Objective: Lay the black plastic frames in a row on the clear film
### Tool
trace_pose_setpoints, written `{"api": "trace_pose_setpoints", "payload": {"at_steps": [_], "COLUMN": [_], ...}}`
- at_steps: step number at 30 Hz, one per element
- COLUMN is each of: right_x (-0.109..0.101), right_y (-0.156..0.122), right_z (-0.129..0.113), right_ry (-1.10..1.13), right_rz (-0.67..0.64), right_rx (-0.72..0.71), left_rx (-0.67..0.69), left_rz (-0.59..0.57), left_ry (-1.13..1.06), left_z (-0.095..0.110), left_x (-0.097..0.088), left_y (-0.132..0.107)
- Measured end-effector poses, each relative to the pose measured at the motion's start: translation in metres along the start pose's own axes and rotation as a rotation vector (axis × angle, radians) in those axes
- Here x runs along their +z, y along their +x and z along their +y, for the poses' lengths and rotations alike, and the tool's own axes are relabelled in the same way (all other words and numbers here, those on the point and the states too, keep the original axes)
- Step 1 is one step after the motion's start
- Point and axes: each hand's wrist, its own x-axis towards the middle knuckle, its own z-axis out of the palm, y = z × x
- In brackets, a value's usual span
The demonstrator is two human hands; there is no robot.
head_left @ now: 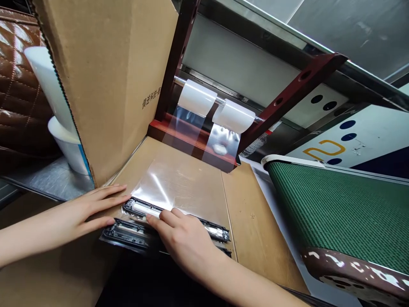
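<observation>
Two long black plastic parts (140,207) lie side by side on a wooden board (249,221). A sheet of clear film (174,181) runs from the rolls down over them. My left hand (91,209) lies flat with fingers spread, its tips touching the left end of the black parts. My right hand (180,234) presses its fingers on top of the nearer part's middle, over the film. Neither hand grips anything.
Two white film rolls (217,108) hang on a rod in a dark red frame (191,140) behind the board. A tall cardboard box (108,81) stands at left. A green conveyor belt (338,209) runs at right. White cups (64,140) stand far left.
</observation>
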Motion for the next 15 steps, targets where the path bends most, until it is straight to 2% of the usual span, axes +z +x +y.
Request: {"api": "trace_pose_setpoints", "payload": {"at_steps": [4,9,15], "right_x": [-0.006,-0.017,-0.035], "right_y": [-0.016,-0.037,-0.063], "right_z": [0.005,0.013,0.018], "right_ry": [-0.015,-0.016,-0.035], "right_rz": [-0.029,-0.094,-0.133], "right_rx": [0.003,0.051,0.078], "left_rx": [-0.007,-0.044,-0.089], "left_rz": [-0.009,-0.073,-0.039], "left_ry": [-0.019,-0.046,-0.097], "left_z": [0.004,0.002,0.007], "left_x": [-0.010,-0.011,-0.012], "left_y": [0.005,0.004,0.012]}}
